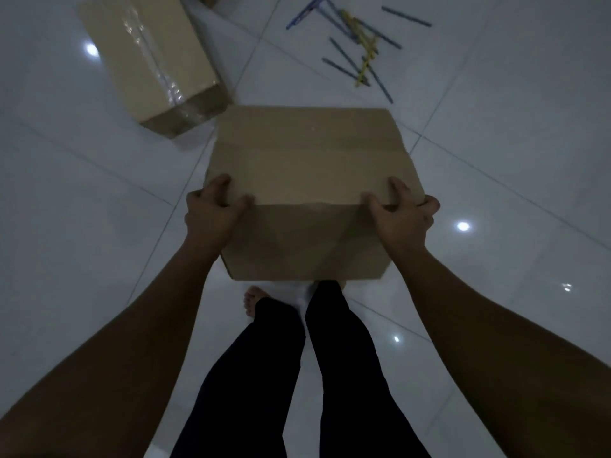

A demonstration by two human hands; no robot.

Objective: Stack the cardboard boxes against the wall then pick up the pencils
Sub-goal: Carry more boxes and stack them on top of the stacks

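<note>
While the person stands on the white tiled floor [99, 242] in dark trousers, a bare foot [253, 299] peeks out just behind the big box [307, 180]. The left hand [211, 213] and the right hand [401, 216] are closed on the big box at its two near top corners, thumbs on top and the rest wrapped around the sides. I cannot tell if the box is off the floor yet.

To carry it well, I think both hands should squeeze the same and keep the top flat, and no wall shows, so a turn may be needed.

Past the big box, to its far left, the taped box [148, 61] lies on the floor. To its far right, the pencils [357, 44] lie scattered, blue and yellow.

No words or labels can be read on anything.
</note>
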